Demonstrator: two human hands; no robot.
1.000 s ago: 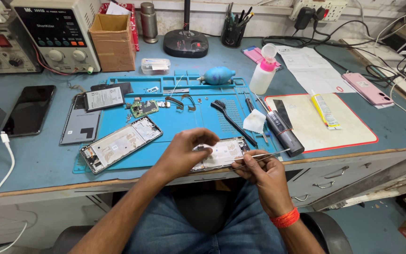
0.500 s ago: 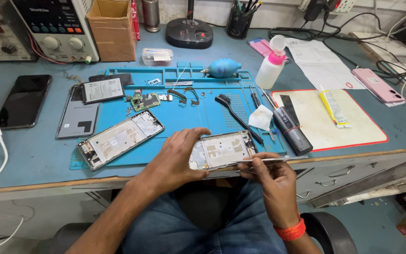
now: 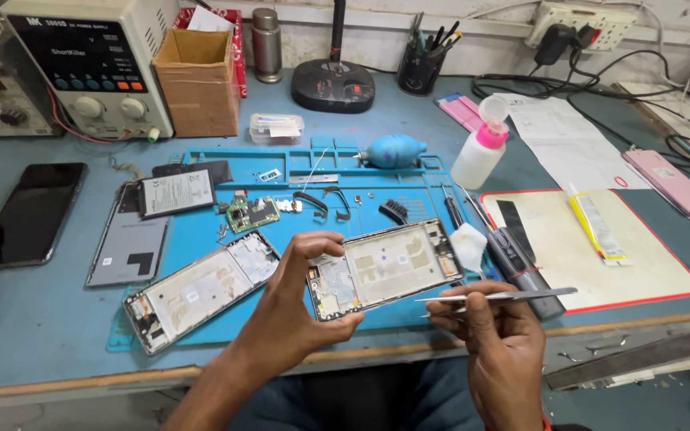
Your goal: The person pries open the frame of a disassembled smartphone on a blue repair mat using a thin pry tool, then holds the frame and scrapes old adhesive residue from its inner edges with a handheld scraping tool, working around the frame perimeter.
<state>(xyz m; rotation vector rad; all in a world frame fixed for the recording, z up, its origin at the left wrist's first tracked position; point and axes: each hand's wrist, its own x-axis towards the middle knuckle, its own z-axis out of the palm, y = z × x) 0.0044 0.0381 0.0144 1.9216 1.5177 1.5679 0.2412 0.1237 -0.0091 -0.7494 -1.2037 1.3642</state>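
An opened phone frame (image 3: 387,270) is held up just above the near edge of the blue repair mat (image 3: 201,231), pinched at its left end by the left hand (image 3: 297,307), thumb under and fingers curled over the top edge. It is tilted with its bare inner side toward the camera, presumably so the cavity can be looked into and reached. A pair of metal tweezers (image 3: 497,296) is gripped in the right hand (image 3: 493,347), fingers closed round the shaft, the tips closed and pointing left toward the frame's lower right corner; nothing can be seen between the tips.

A second gutted phone chassis (image 3: 201,289) lies flat on the mat left of the held frame, with a small green circuit board (image 3: 251,214) and a battery (image 3: 176,191) behind it, apparently set aside as removed parts. A dark screwdriver handle (image 3: 517,267) and a white wipe (image 3: 467,243) lie just right of the frame.

Compared with half a second earlier, the frame is raised slightly and turned more squarely to the camera, and the tweezers have been drawn a little away from its edge.
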